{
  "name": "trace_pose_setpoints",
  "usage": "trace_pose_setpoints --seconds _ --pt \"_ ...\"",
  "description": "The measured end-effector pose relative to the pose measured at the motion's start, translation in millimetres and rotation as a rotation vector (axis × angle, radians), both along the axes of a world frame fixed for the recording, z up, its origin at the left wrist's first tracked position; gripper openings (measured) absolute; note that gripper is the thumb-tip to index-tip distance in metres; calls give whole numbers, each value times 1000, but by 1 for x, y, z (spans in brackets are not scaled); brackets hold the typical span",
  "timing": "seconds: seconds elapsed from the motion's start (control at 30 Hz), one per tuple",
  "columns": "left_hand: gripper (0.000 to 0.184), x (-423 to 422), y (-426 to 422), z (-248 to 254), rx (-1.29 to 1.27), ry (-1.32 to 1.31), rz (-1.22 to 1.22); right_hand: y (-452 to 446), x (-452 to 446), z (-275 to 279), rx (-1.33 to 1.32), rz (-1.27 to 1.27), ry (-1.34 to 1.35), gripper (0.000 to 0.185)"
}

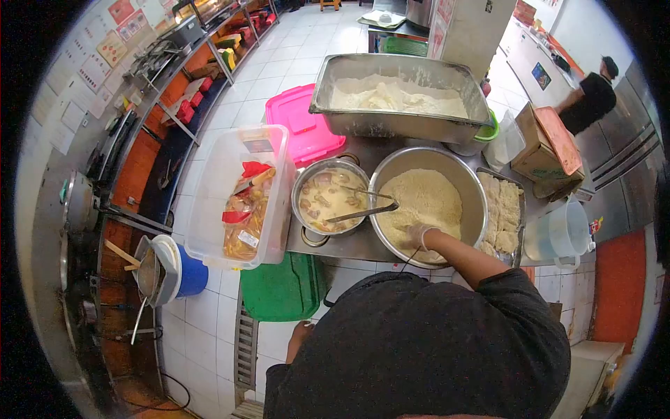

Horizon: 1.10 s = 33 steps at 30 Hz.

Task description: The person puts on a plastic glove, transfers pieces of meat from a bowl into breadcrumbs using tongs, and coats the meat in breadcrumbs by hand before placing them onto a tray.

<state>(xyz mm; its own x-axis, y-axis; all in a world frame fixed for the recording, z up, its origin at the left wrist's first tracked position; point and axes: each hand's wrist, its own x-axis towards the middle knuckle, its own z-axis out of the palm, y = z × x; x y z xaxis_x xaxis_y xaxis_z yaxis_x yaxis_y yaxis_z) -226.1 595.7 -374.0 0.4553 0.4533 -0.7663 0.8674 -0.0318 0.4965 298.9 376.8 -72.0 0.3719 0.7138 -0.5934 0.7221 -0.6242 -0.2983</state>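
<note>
My right hand [419, 236], in a clear glove, reaches into the pale crumbs [429, 199] inside a large steel bowl [479, 220]. Its fingers are partly sunk in the crumbs, so their grip is hidden. Low beside my body is my left hand [302, 329], only partly visible, above the floor near a green lid [283, 290]. Left of the bowl stands a steel pot [301, 176] of creamy liquid with pieces in it. Metal tongs [373, 209] lie spread across the pot and bowl rims. To the bowl's right, a tray holds crumb-coated pieces [500, 209].
A deep steel pan [398, 124] of flour sits behind the bowl. At left are a clear plastic bin [202, 202] with bagged food and a pink lid [300, 122]. A clear jug [558, 234] and cardboard box [541, 153] are at right. Another person [593, 98] stands farther back.
</note>
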Motion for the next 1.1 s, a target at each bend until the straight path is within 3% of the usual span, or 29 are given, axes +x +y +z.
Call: trace_pose_setpoints --seconds 0.1,0.2,0.23,0.3,0.4,0.53,0.63,0.73,0.8,0.83,0.9,0.93,1.1 --pt "48 -15 -8 2 20 30 -12 -18 24 -33 -26 -423 364 73" --pt "47 -26 -10 2 41 46 -13 -23 39 -60 317 -1073 822 73" --pt "47 -29 -12 4 48 50 -14 -19 43 -44 425 -1088 883 71" --pt "47 -34 -13 6 61 52 -32 -7 65 -31 568 -939 701 71" --pt "46 -27 -8 11 100 27 -96 25 111 -61 314 -468 128 77" --pt "46 18 7 60 200 -91 -249 45 49 -63 167 -29 -573 82" --pt "45 47 12 77 244 -123 -230 54 32 -30 149 -144 -553 80" --pt "43 54 18 37 168 -196 -81 48 86 -134 172 -182 -626 76" --pt "43 36 20 -6 -11 -336 90 35 86 -106 244 -362 -327 68" --pt "42 31 14 -18 100 -288 -39 29 84 -88 278 -451 -175 65" --pt "42 28 5 -31 324 -193 -291 21 75 -49 402 -963 498 57" --pt "43 23 1 -26 243 -160 -193 20 74 -36 452 -1199 847 53" --pt "44 -18 -20 -13 57 15 -31 -7 98 -18 463 -571 55 50"
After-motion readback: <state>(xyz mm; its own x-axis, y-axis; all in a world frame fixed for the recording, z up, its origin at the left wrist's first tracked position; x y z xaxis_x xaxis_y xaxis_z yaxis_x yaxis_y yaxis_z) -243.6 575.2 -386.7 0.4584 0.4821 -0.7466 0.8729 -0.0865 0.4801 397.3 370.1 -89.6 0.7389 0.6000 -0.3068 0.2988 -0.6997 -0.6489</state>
